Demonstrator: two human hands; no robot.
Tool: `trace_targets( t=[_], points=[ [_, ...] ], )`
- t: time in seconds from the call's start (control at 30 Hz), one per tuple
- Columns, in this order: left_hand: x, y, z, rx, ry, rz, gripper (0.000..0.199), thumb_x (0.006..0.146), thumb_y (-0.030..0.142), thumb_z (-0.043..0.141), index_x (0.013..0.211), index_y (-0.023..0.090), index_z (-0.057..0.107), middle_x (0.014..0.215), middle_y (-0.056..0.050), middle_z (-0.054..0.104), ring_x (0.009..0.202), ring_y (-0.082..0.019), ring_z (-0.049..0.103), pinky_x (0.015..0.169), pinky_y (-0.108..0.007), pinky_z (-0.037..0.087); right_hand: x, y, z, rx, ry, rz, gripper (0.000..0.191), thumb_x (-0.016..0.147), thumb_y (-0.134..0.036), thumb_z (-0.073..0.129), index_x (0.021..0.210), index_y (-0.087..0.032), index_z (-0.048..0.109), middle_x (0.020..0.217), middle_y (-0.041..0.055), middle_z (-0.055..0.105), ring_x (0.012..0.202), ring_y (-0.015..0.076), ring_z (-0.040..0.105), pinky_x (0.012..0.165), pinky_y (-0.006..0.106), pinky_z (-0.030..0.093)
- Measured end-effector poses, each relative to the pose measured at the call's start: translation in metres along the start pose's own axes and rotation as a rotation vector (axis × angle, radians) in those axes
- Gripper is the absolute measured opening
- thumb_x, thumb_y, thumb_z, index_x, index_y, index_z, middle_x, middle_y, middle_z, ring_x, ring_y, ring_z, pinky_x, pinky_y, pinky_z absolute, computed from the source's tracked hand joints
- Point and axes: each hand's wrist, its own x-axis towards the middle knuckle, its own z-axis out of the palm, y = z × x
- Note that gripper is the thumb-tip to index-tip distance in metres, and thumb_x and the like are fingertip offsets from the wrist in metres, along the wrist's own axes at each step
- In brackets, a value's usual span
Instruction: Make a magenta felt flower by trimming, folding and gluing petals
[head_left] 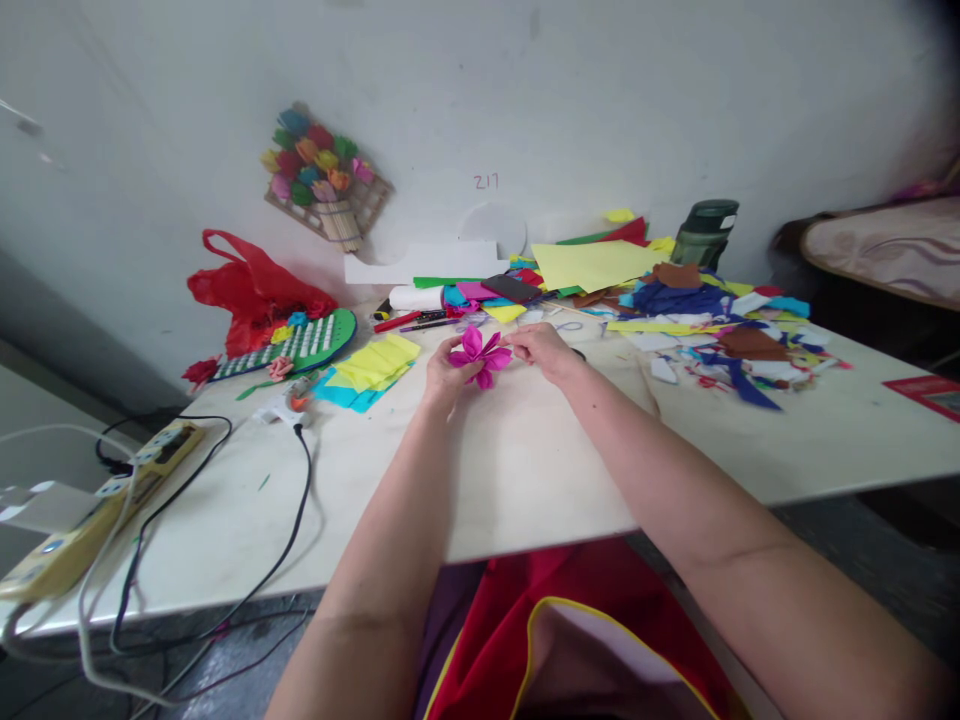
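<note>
A magenta paper flower (486, 350) with several pointed petals is held above the white table (525, 460). My left hand (446, 372) is closed on its left side, thumb along the lower petals. At the flower's right edge, my right hand (541, 350) has its fingers pinched together on or right beside a petal; which of the two is too small to make out. Left of my left hand lie yellow paper sheets (375, 362) over blue paper (360, 400). A glue gun (289, 402) with a black cord rests farther left.
Paper scraps (750, 345) heap up at the right, with a dark green bottle (705, 235) behind. A red bag (244, 285) and a green board with white pieces (315, 340) stand at the left. A power strip (97, 510) and cords cross the left edge.
</note>
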Motion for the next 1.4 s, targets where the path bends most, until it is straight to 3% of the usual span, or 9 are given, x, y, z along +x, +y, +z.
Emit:
trace_targets(
  t=[0.73,1.03,1.27,1.4],
  points=[
    [0.002,-0.003,0.000,0.074,0.026,0.042,0.056,0.047,0.018,0.081,0.100,0.019,0.064,0.064,0.004,0.061,0.056,-0.011,0.054,0.056,-0.022,0.042,0.000,0.002,0.002,0.026,0.002,0.030,0.010,0.063,-0.019,0.061,0.055,-0.014,0.058,0.034,-0.0068,0.039,0.036,0.0056,0.028,0.040,0.024,0.018],
    [0.001,0.003,0.002,0.164,0.047,0.063,0.053,0.046,0.015,0.080,0.098,0.020,0.066,0.061,0.004,0.059,0.059,-0.013,0.056,0.058,-0.022,0.042,0.003,0.006,0.003,0.013,0.045,0.058,0.026,0.066,-0.020,0.063,0.045,-0.017,0.048,0.035,-0.0043,0.043,0.034,0.0058,0.032,0.037,0.023,0.020],
    [-0.004,0.008,0.004,0.155,0.046,0.066,0.051,0.046,0.013,0.079,0.096,0.020,0.066,0.063,0.003,0.061,0.063,-0.015,0.057,0.062,-0.023,0.043,0.002,0.006,0.003,-0.011,0.061,0.072,0.016,0.062,-0.014,0.060,0.049,-0.017,0.051,0.035,-0.0054,0.043,0.035,0.0052,0.031,0.037,0.022,0.020],
    [-0.006,0.011,0.005,0.179,0.032,0.079,0.050,0.047,0.013,0.078,0.095,0.020,0.066,0.065,0.002,0.062,0.063,-0.015,0.057,0.064,-0.024,0.043,0.002,0.007,0.003,0.002,0.068,0.070,0.019,0.061,-0.014,0.061,0.047,-0.017,0.048,0.035,-0.0053,0.043,0.034,0.0046,0.030,0.037,0.022,0.019]
  ],
)
